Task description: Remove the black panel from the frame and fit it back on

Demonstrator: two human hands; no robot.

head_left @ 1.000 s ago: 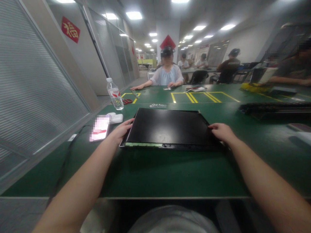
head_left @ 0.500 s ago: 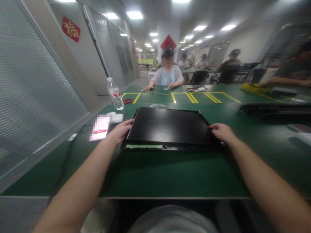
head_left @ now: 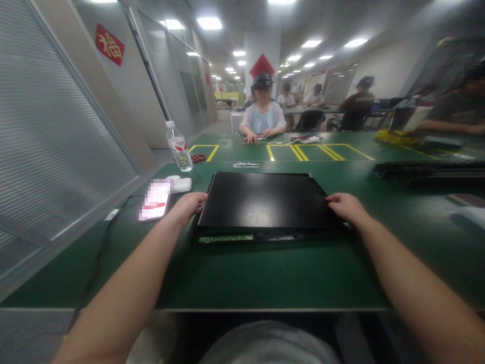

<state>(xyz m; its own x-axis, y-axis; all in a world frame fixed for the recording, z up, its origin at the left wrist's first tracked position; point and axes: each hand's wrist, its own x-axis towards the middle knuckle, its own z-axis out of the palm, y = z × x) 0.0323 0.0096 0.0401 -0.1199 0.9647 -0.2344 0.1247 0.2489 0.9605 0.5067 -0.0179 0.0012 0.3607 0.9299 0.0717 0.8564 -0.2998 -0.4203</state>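
A black, glossy display panel [head_left: 261, 198] lies in the middle of the table in front of me. A thin green circuit strip [head_left: 226, 238] shows along its near side, with a dark bar [head_left: 278, 236] to the right of it. Between this strip and the panel's near edge there is a dark gap. My left hand [head_left: 190, 206] grips the panel's left edge with curled fingers. At the right edge, my right hand [head_left: 343, 203] pinches the rim between thumb and fingers. Whatever lies underneath the panel is mostly hidden.
To the left are a lit phone [head_left: 155, 200], a white case [head_left: 181, 184], a water bottle [head_left: 179, 146] and red-handled scissors [head_left: 198, 157]. Small white strips [head_left: 246, 165] lie beyond the panel. A long black object [head_left: 428, 173] rests at right. A co-worker [head_left: 263, 116] sits opposite.
The panel's near edge has separated from the strip below, widening the gap there. My left hand has shifted slightly along with it; my right hand stays put. The co-worker's hands have come together.
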